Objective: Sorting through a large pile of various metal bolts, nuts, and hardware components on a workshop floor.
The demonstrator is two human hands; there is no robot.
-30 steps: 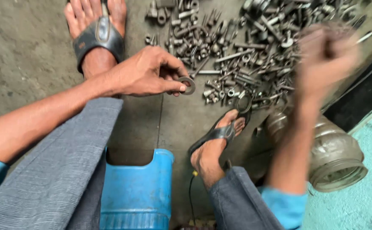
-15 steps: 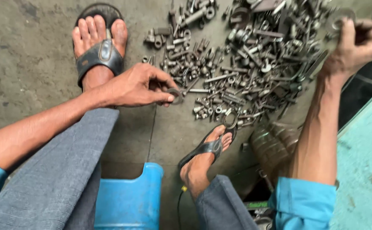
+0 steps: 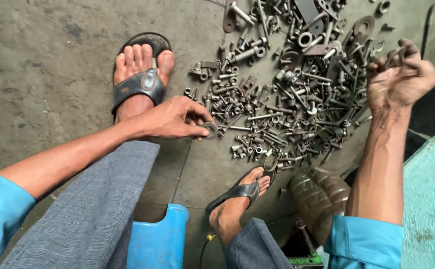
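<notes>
Left hand low over the concrete floor, fingers pinched together on a flat round washer at the near edge of a pile of bolts and nuts. Right hand raised at the far side of the pile, palm up, fingers curled around small metal pieces too blurred to identify. Left foot in a black sandal beside the pile; right foot in a sandal just below it. Blue plastic stool between grey-trousered legs; ribbed plastic bottle lying near the right foot.
</notes>
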